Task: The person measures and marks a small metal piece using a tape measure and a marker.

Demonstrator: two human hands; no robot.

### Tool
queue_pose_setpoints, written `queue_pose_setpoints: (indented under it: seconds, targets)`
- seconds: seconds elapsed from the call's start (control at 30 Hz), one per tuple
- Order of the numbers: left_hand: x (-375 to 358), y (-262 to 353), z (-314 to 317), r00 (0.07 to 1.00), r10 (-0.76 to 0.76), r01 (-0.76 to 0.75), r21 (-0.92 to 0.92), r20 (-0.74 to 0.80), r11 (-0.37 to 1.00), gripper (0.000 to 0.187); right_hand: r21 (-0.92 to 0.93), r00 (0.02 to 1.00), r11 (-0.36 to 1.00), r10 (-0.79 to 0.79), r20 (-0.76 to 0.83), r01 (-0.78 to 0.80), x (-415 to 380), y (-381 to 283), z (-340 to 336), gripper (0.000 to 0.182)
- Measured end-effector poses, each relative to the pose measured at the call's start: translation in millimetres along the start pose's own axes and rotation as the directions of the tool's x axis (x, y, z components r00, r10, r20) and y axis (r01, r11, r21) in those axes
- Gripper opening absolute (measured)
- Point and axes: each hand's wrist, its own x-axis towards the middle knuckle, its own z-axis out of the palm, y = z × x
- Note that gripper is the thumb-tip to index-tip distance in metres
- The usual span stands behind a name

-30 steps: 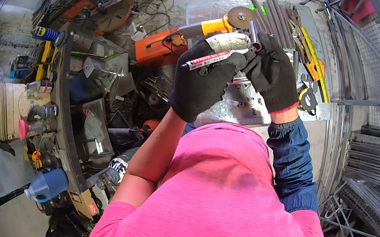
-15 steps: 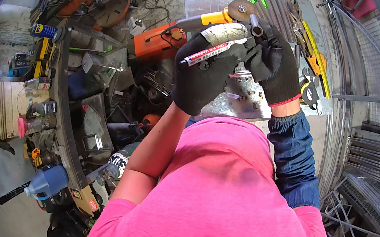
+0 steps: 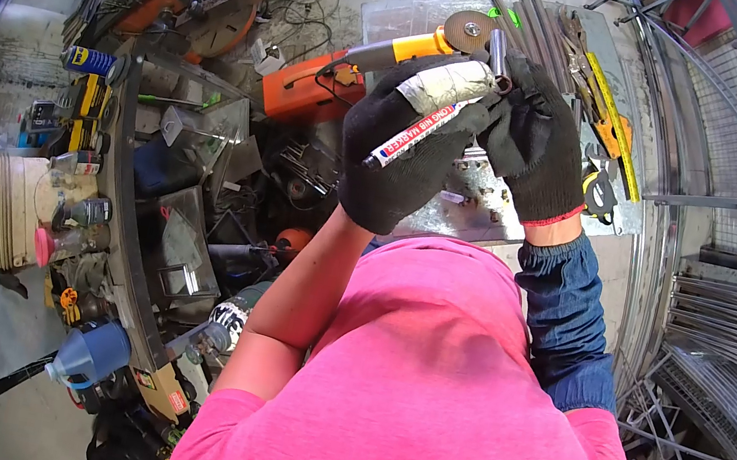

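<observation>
My left hand (image 3: pixel 399 152), in a black glove, is closed with a long-nib marker (image 3: pixel 423 131) lying along it, dark end toward the wrist. A pale, tape-like wrapping (image 3: pixel 445 84) covers part of the fingers on that glove. Gloved too, my right hand (image 3: pixel 542 142) has its fingers closed around a short shiny metal tube (image 3: pixel 498 51) that points away from me. Both hands meet at the fingertips, above a metal sheet (image 3: pixel 490 214). Just beyond them lies an angle grinder (image 3: pixel 396 46) with a brown disc (image 3: pixel 470 31).
Metal bars (image 3: pixel 531 32), a yellow ruler (image 3: pixel 613 120) and a tape measure (image 3: pixel 600 194) lie on the right. An orange case (image 3: pixel 289 96) sits left of the hands. A cluttered shelf frame (image 3: pixel 121 206) holds tools and bottles. Metal racks (image 3: pixel 733 314) stand far right.
My left hand has turned slightly and moved a little down, tilting the marker more steeply. The metal tube now points more upright, and the hands are closer together.
</observation>
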Motion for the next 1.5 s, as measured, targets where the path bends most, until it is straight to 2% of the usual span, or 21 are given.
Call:
queue_pose_setpoints:
  seconds: [0.03, 0.1, 0.33, 0.4, 0.53, 0.57, 0.6, 0.63, 0.7, 0.77, 0.83, 0.9, 0.93, 1.0, 1.03, 1.1, 1.17, 1.23, 1.33, 1.4, 1.5]
  targets:
    - [2.8, 1.3, 0.6, 1.000, -0.008, 0.007, -0.034, -0.029, 0.999, 0.030, 0.000, 1.000, 1.000, 0.000, 0.000, 0.000, -1.4, 0.5, 1.2, 0.057]
    - [4.4, 1.9, 1.8, 0.998, -0.018, 0.014, -0.070, -0.057, 0.997, 0.029, 0.199, 1.000, 0.980, -0.010, -0.013, 0.012, -3.7, -0.5, 4.3, 0.062]
    - [5.0, 1.4, 1.3, 0.999, -0.017, 0.011, -0.111, -0.050, 0.994, 0.031, 0.165, 0.998, 0.985, 0.047, 0.039, -0.053, 0.7, -4.9, -0.2, 0.059]
    - [4.6, -0.3, 0.3, 0.999, 0.016, -0.020, -0.101, -0.044, 0.995, 0.032, 0.033, 0.997, 0.999, -0.008, 0.078, 0.006, 3.5, -15.6, -1.6, 0.056]
    - [2.7, -1.8, 1.4, 0.996, -0.094, 0.092, -0.118, -0.007, 0.989, 0.032, 0.071, 0.999, 0.997, -0.031, 0.037, 0.029, 4.5, -5.3, 6.4, 0.052]
    - [1.7, -2.3, 2.2, 0.987, -0.159, 0.159, -0.131, 0.007, 0.979, 0.032, 0.468, 0.996, 0.880, 0.058, 0.064, -0.081, 5.6, 4.6, 8.8, 0.051]
    - [1.9, -3.3, 1.9, 0.987, -0.160, 0.159, -0.130, 0.007, 0.979, 0.032, 0.778, 0.984, 0.602, 0.129, 0.124, -0.177, 6.6, 8.1, 10.5, 0.049]
    - [2.2, -4.6, 1.2, 0.993, -0.117, 0.117, -0.103, -0.002, 0.988, 0.031, 0.778, 0.984, 0.602, 0.129, 0.125, -0.178, 5.6, 9.6, 10.2, 0.049]
    - [2.2, -4.8, 0.9, 0.997, -0.076, 0.075, -0.075, -0.009, 0.994, 0.031, 0.575, 0.993, 0.809, 0.102, 0.063, -0.120, 4.1, 10.4, 9.9, 0.046]
    - [3.3, -3.3, 1.5, 0.977, -0.212, 0.213, -0.198, 0.024, 0.957, 0.030, 0.552, 0.992, 0.824, 0.109, 0.070, -0.130, 3.9, 9.1, 8.5, 0.046]
    - [3.6, -3.3, 2.5, 0.975, -0.221, 0.222, -0.189, 0.026, 0.957, 0.029, 0.529, 0.991, 0.838, 0.114, 0.077, -0.137, 5.4, 1.4, 7.4, 0.046]
    - [3.0, -3.8, 4.0, 0.973, -0.230, 0.232, -0.180, 0.029, 0.956, 0.028, 0.111, 0.996, 0.992, 0.061, 0.062, -0.067, 4.1, -9.5, 6.7, 0.045]
    - [2.4, -4.2, 5.0, 0.974, -0.227, 0.227, -0.181, 0.021, 0.957, 0.028, 0.111, 0.996, 0.992, 0.060, 0.062, -0.067, 3.9, -7.9, 7.7, 0.045]
    - [2.7, -2.7, 5.3, 0.975, -0.224, 0.222, -0.181, 0.013, 0.958, 0.028, 0.353, 0.992, 0.927, 0.112, 0.054, -0.124, 3.3, -3.3, 9.6, 0.046]
    - [3.7, 0.4, 4.1, 0.957, -0.287, 0.288, -0.198, 0.033, 0.937, 0.028, 0.353, 0.992, 0.927, 0.112, 0.054, -0.124, 3.5, -3.7, 9.6, 0.046]
    - [4.6, 0.6, 3.0, 0.936, -0.349, 0.352, -0.212, 0.054, 0.911, 0.029, 0.128, 0.993, 0.986, 0.099, 0.065, -0.107, 4.8, -7.2, 9.2, 0.046]
    - [6.0, -3.8, 1.2, 0.989, -0.133, 0.142, -0.163, 0.063, 0.976, 0.030, 0.093, 0.992, 0.989, 0.110, 0.066, -0.116, 6.0, -10.4, 8.1, 0.046]
    - [2.9, -1.5, -0.5, 0.985, -0.166, 0.173, -0.182, 0.057, 0.968, 0.030, 0.056, 0.991, 0.991, 0.121, 0.062, -0.125, 5.2, -6.9, 8.6, 0.045]
    - [1.3, -1.4, -1.1, 0.983, -0.169, 0.177, -0.156, 0.067, 0.972, 0.031, 0.177, 1.000, 0.984, -0.003, 0.010, 0.001, 1.7, 7.2, 10.1, 0.044]
    - [1.5, -3.4, -1.8, 0.987, -0.140, 0.148, -0.107, 0.077, 0.983, 0.030, 0.078, 0.998, 0.995, 0.054, 0.022, -0.056, 2.9, 5.8, 10.5, 0.043]
    - [-1.3, -6.5, -0.7, 0.991, -0.115, 0.124, -0.163, 0.062, 0.979, 0.030, 0.015, 0.990, 0.990, 0.138, 0.042, -0.139, 5.0, -7.8, 9.8, 0.044]
